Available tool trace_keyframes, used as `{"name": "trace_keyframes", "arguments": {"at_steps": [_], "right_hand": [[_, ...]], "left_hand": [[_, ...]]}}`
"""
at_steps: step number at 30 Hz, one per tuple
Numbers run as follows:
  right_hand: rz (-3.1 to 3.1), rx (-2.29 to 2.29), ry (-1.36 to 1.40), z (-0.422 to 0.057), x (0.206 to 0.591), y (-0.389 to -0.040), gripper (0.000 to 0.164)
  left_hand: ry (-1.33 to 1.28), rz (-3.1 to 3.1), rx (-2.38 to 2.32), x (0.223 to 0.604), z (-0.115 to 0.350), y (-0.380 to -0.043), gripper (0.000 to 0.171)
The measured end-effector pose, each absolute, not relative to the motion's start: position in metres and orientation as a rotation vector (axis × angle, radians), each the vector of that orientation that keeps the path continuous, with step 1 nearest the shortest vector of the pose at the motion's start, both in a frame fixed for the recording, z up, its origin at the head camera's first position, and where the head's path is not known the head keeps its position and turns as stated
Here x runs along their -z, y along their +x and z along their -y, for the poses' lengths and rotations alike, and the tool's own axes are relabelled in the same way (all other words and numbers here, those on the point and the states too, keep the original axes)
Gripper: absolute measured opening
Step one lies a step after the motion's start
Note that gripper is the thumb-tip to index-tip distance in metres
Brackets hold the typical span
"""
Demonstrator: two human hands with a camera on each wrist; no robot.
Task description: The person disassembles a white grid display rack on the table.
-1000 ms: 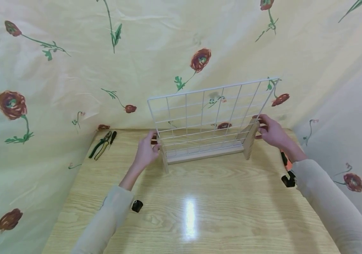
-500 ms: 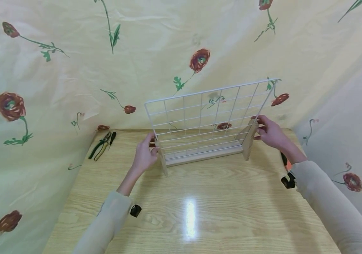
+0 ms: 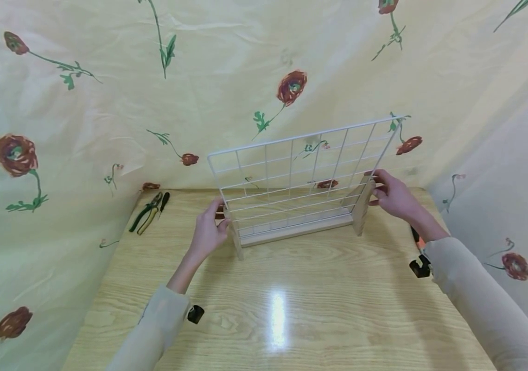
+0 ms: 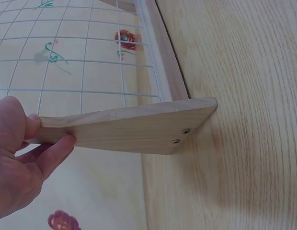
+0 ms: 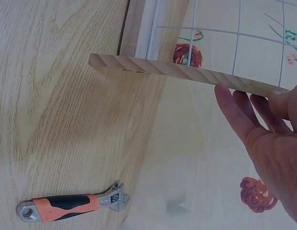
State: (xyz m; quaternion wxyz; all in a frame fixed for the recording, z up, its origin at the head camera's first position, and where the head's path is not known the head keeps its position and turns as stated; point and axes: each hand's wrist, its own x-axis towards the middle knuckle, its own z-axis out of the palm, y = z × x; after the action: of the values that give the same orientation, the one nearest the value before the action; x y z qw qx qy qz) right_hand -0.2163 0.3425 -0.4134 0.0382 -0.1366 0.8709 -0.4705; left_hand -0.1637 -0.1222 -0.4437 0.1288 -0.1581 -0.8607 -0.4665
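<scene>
A rack with a white wire grid (image 3: 291,159) and a wooden bottom bar (image 3: 296,230) stands on the table, turned slightly so that its left end is nearer. My left hand (image 3: 208,229) pinches the upper part of its left wooden side panel (image 4: 124,129), thumb on one side and fingers on the other. Two screw heads (image 4: 181,136) show low on that panel. At the other end my right hand (image 3: 395,196) holds the top of the right side panel (image 5: 177,71), fingertips against the outer face and thumb at the edge.
Pliers (image 3: 148,212) and a small black screwdriver (image 3: 164,202) lie at the back left of the wood-grain table (image 3: 328,304). An adjustable wrench (image 5: 72,205) with an orange and black handle lies at the right. Flowered sheeting (image 3: 226,77) hangs close behind and at both sides.
The rack's left end has moved a little toward me and to the left, with my left hand on it. Its right end and my right hand have shifted only slightly.
</scene>
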Motion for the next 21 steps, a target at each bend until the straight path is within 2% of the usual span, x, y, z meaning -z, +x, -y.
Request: {"name": "trace_keyframes", "arguments": {"at_steps": [11,21], "right_hand": [[-2.647,1.431,-0.409,-0.338,0.412,-0.214,0.044],[-2.651,1.421,-0.407,-0.336,0.414,-0.213,0.045]], "left_hand": [[-0.43,2.519,1.347,0.443,0.126,-0.155,0.039],[-0.438,2.495,1.341,0.446,0.129,-0.149,0.042]]}}
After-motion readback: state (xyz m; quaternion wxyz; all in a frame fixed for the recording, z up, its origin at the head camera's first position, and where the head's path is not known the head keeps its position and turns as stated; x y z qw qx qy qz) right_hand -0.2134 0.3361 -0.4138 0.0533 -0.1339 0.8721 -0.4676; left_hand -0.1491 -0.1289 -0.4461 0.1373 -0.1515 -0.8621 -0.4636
